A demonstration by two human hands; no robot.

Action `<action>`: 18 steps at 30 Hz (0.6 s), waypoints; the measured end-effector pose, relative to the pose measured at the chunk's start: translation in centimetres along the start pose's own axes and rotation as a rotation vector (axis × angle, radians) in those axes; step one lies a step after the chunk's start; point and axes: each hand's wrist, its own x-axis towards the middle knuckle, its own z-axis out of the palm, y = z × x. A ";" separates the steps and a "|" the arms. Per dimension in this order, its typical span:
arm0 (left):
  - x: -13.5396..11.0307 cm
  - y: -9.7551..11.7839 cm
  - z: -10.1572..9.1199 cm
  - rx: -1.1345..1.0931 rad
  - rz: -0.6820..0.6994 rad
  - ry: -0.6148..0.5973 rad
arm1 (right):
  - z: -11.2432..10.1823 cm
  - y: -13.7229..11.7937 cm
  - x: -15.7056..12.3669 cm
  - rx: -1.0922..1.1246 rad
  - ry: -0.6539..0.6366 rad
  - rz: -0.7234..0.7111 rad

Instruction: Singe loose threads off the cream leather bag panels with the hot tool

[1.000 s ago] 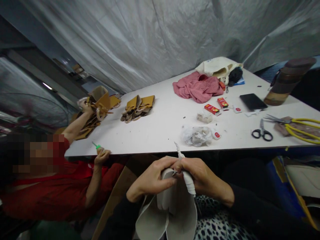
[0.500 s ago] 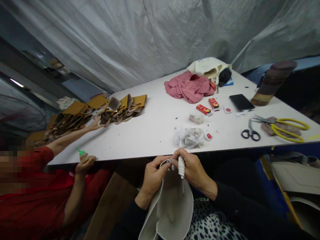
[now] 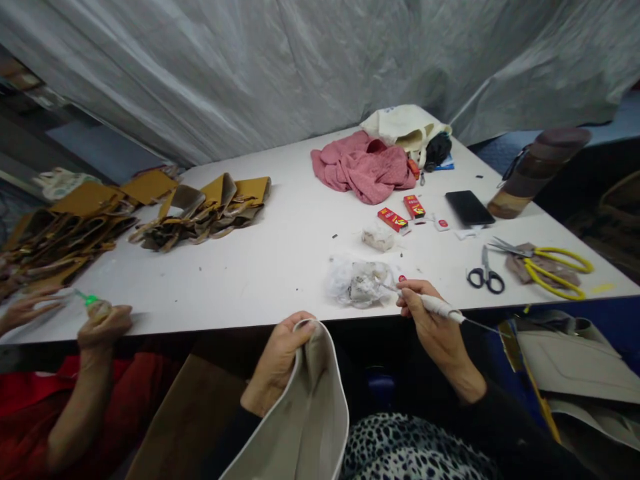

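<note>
My left hand (image 3: pixel 280 357) pinches the top edge of a pale beige leather bag piece (image 3: pixel 320 407), which hangs open below the table edge. Out to the right, my right hand (image 3: pixel 435 327) is closed round the white wrapped handle of an awl-like tool (image 3: pixel 443 308). Thin metal sticks out at both ends of that tool. Its front tip meets a whitish lump in crumpled clear plastic (image 3: pixel 363 283); whether it goes into the lump I cannot tell.
A co-worker's hand (image 3: pixel 103 327) at left holds a small green-tipped bottle. Brown bag pieces (image 3: pixel 210 207) lie beyond it. On the white table (image 3: pixel 270 267) are a pink cloth (image 3: pixel 363 167), red boxes (image 3: pixel 393 220), black scissors (image 3: pixel 485 273), yellow-handled scissors (image 3: pixel 555 267), a phone (image 3: pixel 469 208) and a bottle (image 3: pixel 535 173).
My right hand has left the bag edge and moved right and up with the tool, now turned toward the plastic lump. My left hand keeps the bag piece. The co-worker's arm has drawn back.
</note>
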 end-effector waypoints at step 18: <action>2.7 -6.3 5.4 0.399 0.097 0.023 | 1.9 1.1 3.7 -0.332 -0.123 -0.260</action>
